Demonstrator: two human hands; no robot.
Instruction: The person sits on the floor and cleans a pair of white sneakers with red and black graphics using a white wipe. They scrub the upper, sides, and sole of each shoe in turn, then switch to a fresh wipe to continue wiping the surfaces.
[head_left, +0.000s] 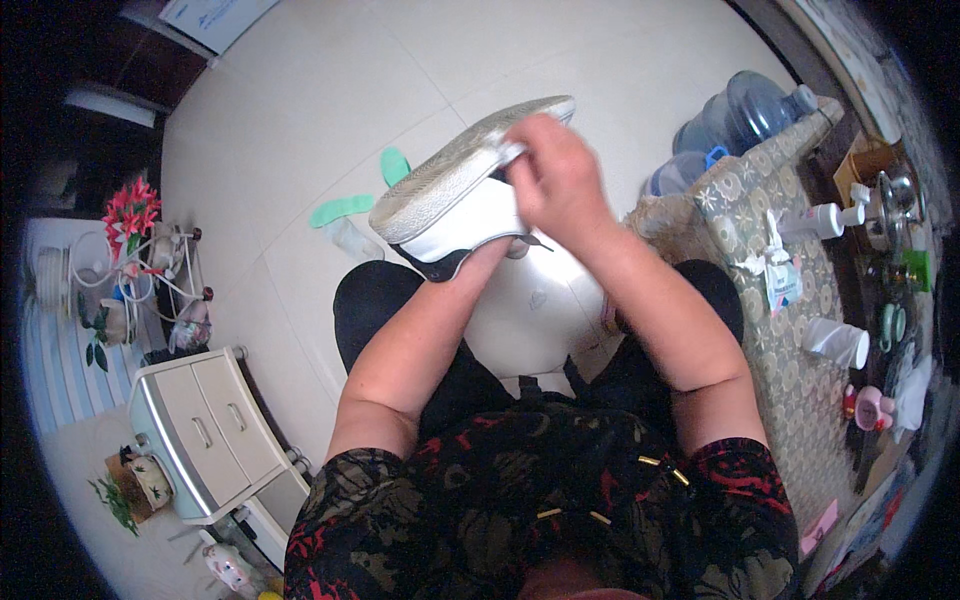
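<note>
A white sneaker with a black heel (465, 217) is raised before me, its textured sole turned up and away. My left hand (517, 247) is mostly hidden inside the shoe's opening and holds it up; only a bit of finger shows below the rim. At the sole's edge, my right hand (559, 180), blurred, pinches a small whitish thing (513, 153) that I cannot identify. Beyond the shoe, two flat green pieces (341, 210), shaped like insoles, lie on the tiled floor. A pale, partly see-through piece (358, 241) lies near them. Between my knees is a glossy pale surface (536, 307).
On my right, a table with a patterned cloth (750, 210) holds a white pump bottle (817, 223), a wipes packet (784, 285) and a white roll (836, 343). Large blue water bottles (742, 112) are beyond it. A cabinet (210, 435) and red flowers (133, 214) are at left.
</note>
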